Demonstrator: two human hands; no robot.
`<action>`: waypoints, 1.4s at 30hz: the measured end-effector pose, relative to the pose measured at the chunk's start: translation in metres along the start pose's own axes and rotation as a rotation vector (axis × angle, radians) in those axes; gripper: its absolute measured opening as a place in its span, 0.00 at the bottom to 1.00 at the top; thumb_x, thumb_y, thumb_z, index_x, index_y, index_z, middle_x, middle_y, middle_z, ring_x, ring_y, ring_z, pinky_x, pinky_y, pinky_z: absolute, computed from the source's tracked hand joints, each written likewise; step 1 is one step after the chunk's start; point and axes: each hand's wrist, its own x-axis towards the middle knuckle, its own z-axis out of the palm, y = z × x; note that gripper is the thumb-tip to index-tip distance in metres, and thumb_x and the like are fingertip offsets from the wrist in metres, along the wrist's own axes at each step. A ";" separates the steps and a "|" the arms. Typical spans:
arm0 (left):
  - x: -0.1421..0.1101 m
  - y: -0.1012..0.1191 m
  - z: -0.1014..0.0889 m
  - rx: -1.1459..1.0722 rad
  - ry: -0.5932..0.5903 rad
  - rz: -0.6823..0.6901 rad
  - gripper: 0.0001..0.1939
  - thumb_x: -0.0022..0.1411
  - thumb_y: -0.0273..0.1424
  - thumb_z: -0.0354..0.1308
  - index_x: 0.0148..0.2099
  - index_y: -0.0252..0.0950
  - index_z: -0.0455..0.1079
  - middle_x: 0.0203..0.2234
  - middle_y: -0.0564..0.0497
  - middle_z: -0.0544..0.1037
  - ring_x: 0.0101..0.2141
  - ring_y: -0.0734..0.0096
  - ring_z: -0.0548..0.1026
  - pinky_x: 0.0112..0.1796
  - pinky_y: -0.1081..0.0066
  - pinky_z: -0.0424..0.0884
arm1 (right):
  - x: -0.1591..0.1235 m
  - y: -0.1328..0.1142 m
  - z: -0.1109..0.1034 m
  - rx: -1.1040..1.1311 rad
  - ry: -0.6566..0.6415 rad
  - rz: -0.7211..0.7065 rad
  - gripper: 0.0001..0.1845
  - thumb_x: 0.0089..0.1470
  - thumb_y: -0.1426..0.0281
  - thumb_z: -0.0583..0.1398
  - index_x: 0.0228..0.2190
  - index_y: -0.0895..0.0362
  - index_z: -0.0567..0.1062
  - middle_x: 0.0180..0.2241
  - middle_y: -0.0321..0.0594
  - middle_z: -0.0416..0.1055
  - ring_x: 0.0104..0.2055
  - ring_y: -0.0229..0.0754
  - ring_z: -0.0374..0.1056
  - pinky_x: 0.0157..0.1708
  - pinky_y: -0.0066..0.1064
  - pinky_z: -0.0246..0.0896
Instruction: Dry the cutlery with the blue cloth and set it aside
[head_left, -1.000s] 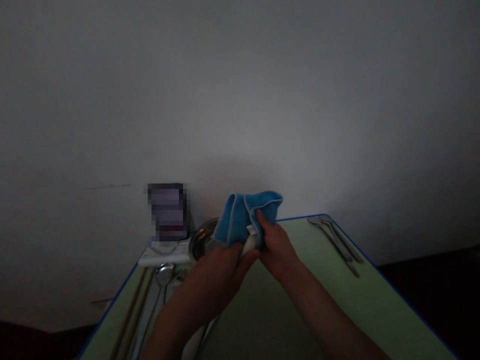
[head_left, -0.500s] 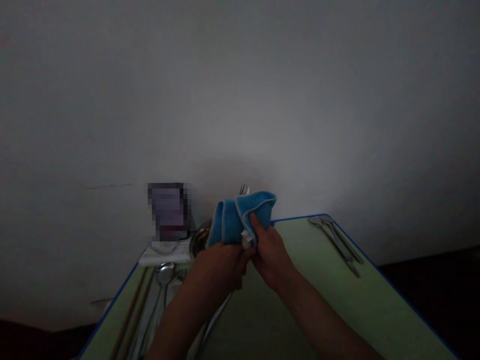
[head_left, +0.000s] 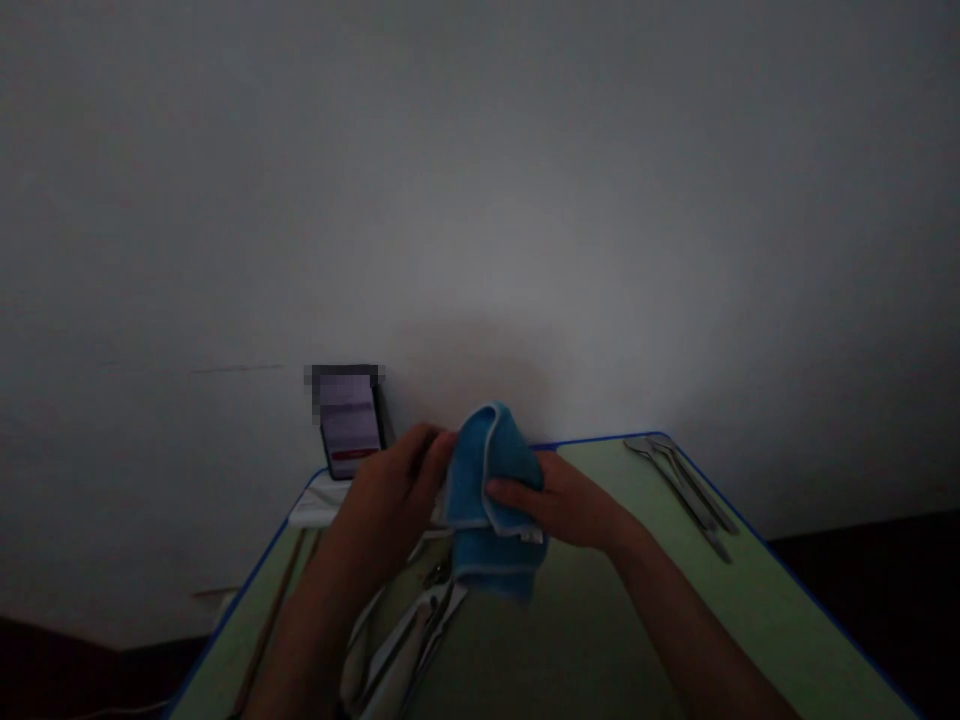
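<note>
A folded blue cloth [head_left: 469, 490] with pale stitched edges is in my right hand [head_left: 574, 500], which is closed round it with the thumb pressed across the front. Its lower part hangs down over the table. My left hand [head_left: 397, 500] is at the cloth's left edge, fingers curled and pinched together. Whatever the left fingers hold is hidden by the hand and the cloth. No fork shows now. Below my hands, several pieces of cutlery [head_left: 409, 640] lie on the table, partly covered by my left arm.
On the green table [head_left: 750, 620] with a blue edge, several metal utensils [head_left: 686, 495] lie at the right. A phone [head_left: 351, 425] leans against the wall behind a white cloth or paper [head_left: 315, 508]. Chopsticks [head_left: 274, 610] lie at the left, partly behind my arm.
The fork tines that stuck up above the cloth are out of sight. My left hand has moved up and left, the right hand slightly right, and the cloth now hangs lower.
</note>
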 end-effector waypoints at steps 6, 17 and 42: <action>0.000 -0.003 -0.005 0.088 0.084 0.010 0.19 0.63 0.40 0.39 0.33 0.36 0.67 0.23 0.51 0.76 0.24 0.68 0.74 0.25 0.73 0.62 | -0.009 -0.003 -0.018 -0.127 -0.092 0.011 0.21 0.52 0.53 0.53 0.27 0.58 0.72 0.24 0.35 0.69 0.24 0.35 0.61 0.24 0.25 0.58; -0.002 -0.002 -0.001 0.063 -0.004 0.139 0.18 0.64 0.39 0.40 0.33 0.36 0.67 0.22 0.52 0.75 0.22 0.70 0.73 0.25 0.74 0.61 | -0.017 -0.016 -0.015 -0.171 -0.490 0.012 0.22 0.49 0.58 0.59 0.44 0.57 0.71 0.37 0.40 0.74 0.34 0.41 0.69 0.29 0.25 0.63; -0.007 0.006 0.009 0.075 -0.134 0.273 0.16 0.65 0.35 0.43 0.30 0.36 0.68 0.24 0.51 0.75 0.27 0.70 0.73 0.26 0.74 0.62 | -0.018 -0.026 -0.018 -0.522 -0.231 -0.118 0.12 0.57 0.63 0.52 0.32 0.58 0.70 0.31 0.37 0.71 0.30 0.35 0.64 0.30 0.26 0.55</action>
